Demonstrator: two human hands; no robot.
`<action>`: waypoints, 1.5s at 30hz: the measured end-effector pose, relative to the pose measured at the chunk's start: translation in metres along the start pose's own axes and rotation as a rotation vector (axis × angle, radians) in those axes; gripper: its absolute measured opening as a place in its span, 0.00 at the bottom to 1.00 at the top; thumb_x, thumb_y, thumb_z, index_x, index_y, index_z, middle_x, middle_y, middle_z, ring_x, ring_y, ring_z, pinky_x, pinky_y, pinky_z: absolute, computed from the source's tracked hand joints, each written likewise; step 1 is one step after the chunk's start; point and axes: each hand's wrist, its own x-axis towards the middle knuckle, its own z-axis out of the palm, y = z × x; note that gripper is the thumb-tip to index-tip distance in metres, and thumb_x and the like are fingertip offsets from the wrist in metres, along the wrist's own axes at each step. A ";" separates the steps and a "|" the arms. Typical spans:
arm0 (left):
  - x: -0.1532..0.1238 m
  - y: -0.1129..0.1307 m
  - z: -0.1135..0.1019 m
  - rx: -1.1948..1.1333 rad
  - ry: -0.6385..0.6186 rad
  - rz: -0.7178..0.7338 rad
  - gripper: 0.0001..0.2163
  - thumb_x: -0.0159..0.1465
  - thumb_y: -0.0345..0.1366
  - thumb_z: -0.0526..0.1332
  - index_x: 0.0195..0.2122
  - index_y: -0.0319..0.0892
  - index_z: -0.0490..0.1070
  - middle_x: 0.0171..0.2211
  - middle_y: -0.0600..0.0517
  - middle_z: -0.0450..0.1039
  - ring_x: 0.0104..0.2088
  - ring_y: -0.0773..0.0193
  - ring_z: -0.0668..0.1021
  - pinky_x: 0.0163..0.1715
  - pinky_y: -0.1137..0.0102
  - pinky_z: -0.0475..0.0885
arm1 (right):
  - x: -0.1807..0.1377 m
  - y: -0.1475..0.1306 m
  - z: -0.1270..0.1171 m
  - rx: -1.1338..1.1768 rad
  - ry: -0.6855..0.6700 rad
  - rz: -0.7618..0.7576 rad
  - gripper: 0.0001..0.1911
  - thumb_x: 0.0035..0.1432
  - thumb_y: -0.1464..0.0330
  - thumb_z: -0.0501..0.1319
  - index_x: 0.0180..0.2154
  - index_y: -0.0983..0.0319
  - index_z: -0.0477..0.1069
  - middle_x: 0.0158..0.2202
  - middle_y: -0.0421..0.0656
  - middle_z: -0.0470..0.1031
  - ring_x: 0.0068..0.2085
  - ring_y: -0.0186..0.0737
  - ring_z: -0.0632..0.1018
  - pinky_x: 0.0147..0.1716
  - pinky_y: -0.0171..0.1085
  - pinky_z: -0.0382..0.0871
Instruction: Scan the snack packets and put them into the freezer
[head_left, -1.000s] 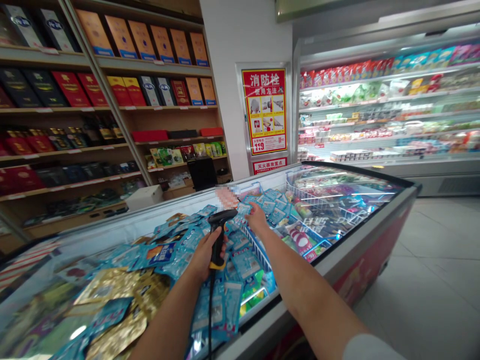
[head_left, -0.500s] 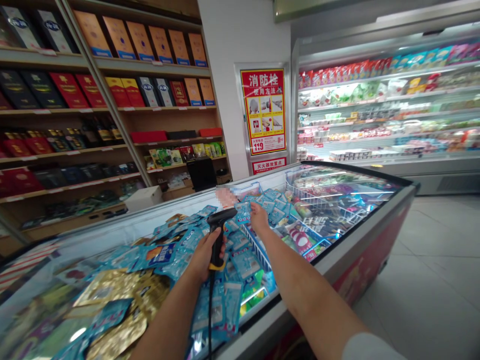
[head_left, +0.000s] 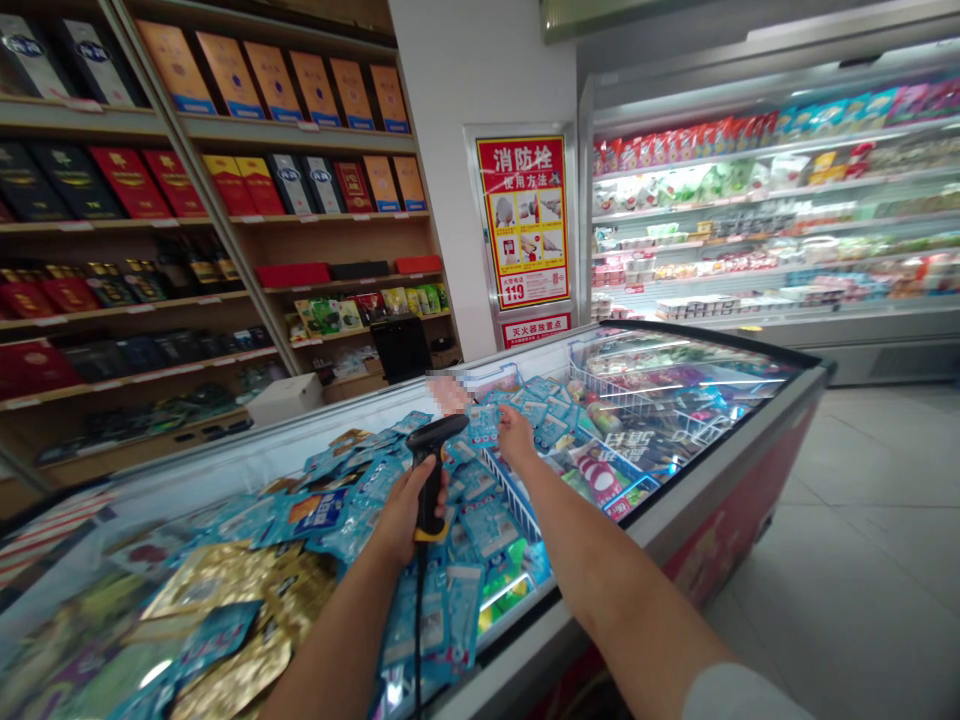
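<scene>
My left hand [head_left: 411, 500] is wrapped round the grip of a black and yellow barcode scanner [head_left: 436, 435], whose cord hangs down toward me. The scanner's head points forward and right, over the chest freezer. Farther out, my right hand [head_left: 516, 436] is closed, with its fingers at the edge of a blue packet [head_left: 484, 424] that shows just left of them. Under both hands lie many blue packets [head_left: 491, 528], heaped in and around a white wire basket [head_left: 513, 490]. Gold foil pouches [head_left: 300, 590] rest nearer to me on the left.
The chest freezer's rim [head_left: 720, 455] runs along my right side, with a glass lid [head_left: 675, 385] over its far end. Shelves of boxed goods [head_left: 255, 185] stand on the left. Behind the freezer are a fire hydrant sign [head_left: 523, 222] and a lit refrigerated display [head_left: 750, 240].
The view has shifted very slightly. Both hands, the scanner and the blue packet stay almost where they were.
</scene>
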 end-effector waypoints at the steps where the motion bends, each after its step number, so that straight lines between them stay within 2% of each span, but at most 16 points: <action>1: 0.000 0.000 0.000 -0.005 0.001 0.005 0.21 0.54 0.54 0.68 0.28 0.38 0.71 0.16 0.56 0.66 0.15 0.71 0.66 0.15 0.77 0.59 | 0.000 -0.001 0.000 0.002 -0.002 0.025 0.25 0.52 0.76 0.55 0.52 0.63 0.75 0.41 0.47 0.80 0.43 0.44 0.80 0.48 0.42 0.73; 4: 0.000 -0.002 -0.002 -0.033 0.012 0.008 0.20 0.54 0.54 0.68 0.28 0.38 0.71 0.16 0.55 0.66 0.15 0.71 0.67 0.15 0.77 0.60 | 0.000 0.000 0.001 0.000 0.032 0.092 0.24 0.53 0.74 0.55 0.52 0.64 0.73 0.39 0.46 0.80 0.40 0.44 0.80 0.44 0.41 0.74; 7: 0.002 -0.003 -0.004 -0.080 0.029 -0.001 0.19 0.55 0.52 0.67 0.30 0.38 0.72 0.17 0.55 0.67 0.15 0.71 0.67 0.14 0.77 0.60 | 0.004 0.006 -0.002 -0.044 0.179 0.140 0.24 0.53 0.74 0.55 0.52 0.64 0.71 0.39 0.47 0.79 0.39 0.45 0.80 0.42 0.40 0.74; 9: 0.002 -0.002 -0.004 -0.129 0.041 0.008 0.17 0.56 0.49 0.68 0.31 0.38 0.72 0.18 0.54 0.68 0.15 0.71 0.67 0.14 0.77 0.61 | 0.009 0.012 -0.007 -0.069 0.281 0.161 0.22 0.54 0.74 0.53 0.51 0.63 0.71 0.39 0.48 0.79 0.40 0.46 0.80 0.42 0.40 0.74; 12: 0.001 0.001 -0.002 -0.208 0.068 0.008 0.14 0.57 0.45 0.68 0.33 0.38 0.72 0.22 0.53 0.71 0.16 0.72 0.68 0.14 0.78 0.62 | 0.018 0.023 -0.016 -0.074 0.340 0.154 0.22 0.59 0.72 0.48 0.51 0.64 0.72 0.42 0.51 0.79 0.45 0.47 0.79 0.45 0.42 0.73; 16: -0.003 0.006 0.000 -0.285 0.115 -0.013 0.10 0.60 0.40 0.65 0.36 0.37 0.72 0.24 0.53 0.72 0.17 0.73 0.68 0.14 0.79 0.63 | 0.023 0.026 -0.026 -0.110 0.324 0.111 0.26 0.60 0.71 0.49 0.59 0.62 0.68 0.52 0.53 0.75 0.58 0.50 0.73 0.55 0.49 0.68; 18: -0.005 0.008 0.001 -0.308 0.119 -0.026 0.09 0.61 0.39 0.64 0.37 0.37 0.72 0.24 0.53 0.72 0.17 0.73 0.68 0.13 0.80 0.63 | 0.021 0.021 -0.027 -0.169 0.288 0.128 0.27 0.59 0.72 0.51 0.60 0.62 0.68 0.59 0.54 0.71 0.63 0.52 0.68 0.60 0.52 0.63; 21: -0.005 0.008 0.000 -0.326 0.112 -0.030 0.09 0.62 0.39 0.63 0.39 0.38 0.72 0.25 0.53 0.72 0.17 0.73 0.68 0.13 0.79 0.63 | 0.016 0.013 -0.026 -0.157 0.271 0.143 0.29 0.56 0.75 0.52 0.59 0.64 0.68 0.66 0.56 0.61 0.66 0.53 0.64 0.62 0.51 0.60; 23: -0.005 0.008 -0.001 -0.335 0.104 -0.021 0.09 0.63 0.39 0.63 0.39 0.38 0.72 0.25 0.53 0.72 0.18 0.73 0.68 0.14 0.79 0.63 | 0.014 0.010 -0.025 -0.105 0.267 0.139 0.30 0.54 0.76 0.53 0.59 0.64 0.68 0.68 0.55 0.58 0.67 0.52 0.63 0.62 0.50 0.60; 27: -0.004 0.007 -0.002 -0.333 0.092 -0.013 0.10 0.62 0.40 0.64 0.40 0.38 0.73 0.26 0.53 0.72 0.18 0.73 0.68 0.14 0.80 0.63 | 0.012 0.010 -0.027 -0.071 0.245 0.145 0.29 0.52 0.76 0.54 0.57 0.61 0.70 0.68 0.52 0.58 0.68 0.51 0.61 0.63 0.51 0.60; 32: -0.005 0.008 -0.001 -0.313 0.095 -0.028 0.11 0.61 0.41 0.64 0.40 0.39 0.72 0.26 0.54 0.72 0.17 0.74 0.67 0.14 0.80 0.63 | 0.008 0.004 -0.029 -0.191 0.256 0.144 0.25 0.52 0.77 0.56 0.52 0.62 0.74 0.68 0.52 0.57 0.70 0.56 0.54 0.64 0.57 0.54; 34: -0.005 0.008 -0.002 -0.312 0.093 -0.025 0.11 0.61 0.41 0.64 0.40 0.39 0.72 0.26 0.54 0.72 0.17 0.73 0.68 0.14 0.80 0.63 | 0.003 -0.002 -0.029 -0.261 0.259 0.083 0.24 0.54 0.76 0.55 0.52 0.62 0.74 0.67 0.52 0.60 0.70 0.55 0.55 0.64 0.56 0.53; 36: -0.005 0.008 -0.002 -0.312 0.092 -0.017 0.11 0.61 0.40 0.64 0.40 0.39 0.73 0.26 0.54 0.72 0.17 0.73 0.68 0.14 0.80 0.63 | -0.002 -0.011 -0.026 -0.342 0.204 -0.021 0.20 0.58 0.74 0.55 0.51 0.62 0.75 0.61 0.52 0.69 0.65 0.52 0.63 0.62 0.52 0.55; 39: -0.004 0.007 -0.003 -0.313 0.094 -0.008 0.11 0.61 0.40 0.64 0.41 0.39 0.73 0.26 0.54 0.72 0.18 0.73 0.68 0.14 0.80 0.63 | -0.012 -0.023 -0.018 -0.463 -0.007 -0.145 0.14 0.64 0.68 0.55 0.41 0.60 0.79 0.44 0.49 0.79 0.53 0.49 0.74 0.56 0.46 0.62; 42: -0.003 0.006 -0.003 -0.318 0.093 -0.004 0.11 0.62 0.40 0.64 0.41 0.38 0.73 0.26 0.53 0.72 0.18 0.73 0.68 0.14 0.79 0.63 | -0.020 -0.029 -0.007 -0.558 -0.177 -0.158 0.15 0.64 0.62 0.57 0.30 0.60 0.79 0.38 0.51 0.80 0.51 0.53 0.75 0.53 0.48 0.64; 45: -0.003 0.005 -0.003 -0.317 0.099 -0.006 0.10 0.62 0.39 0.63 0.40 0.38 0.73 0.26 0.53 0.72 0.18 0.73 0.68 0.13 0.79 0.63 | -0.025 -0.026 0.004 -0.554 -0.228 -0.096 0.16 0.60 0.59 0.62 0.25 0.60 0.78 0.38 0.52 0.80 0.56 0.58 0.72 0.55 0.52 0.62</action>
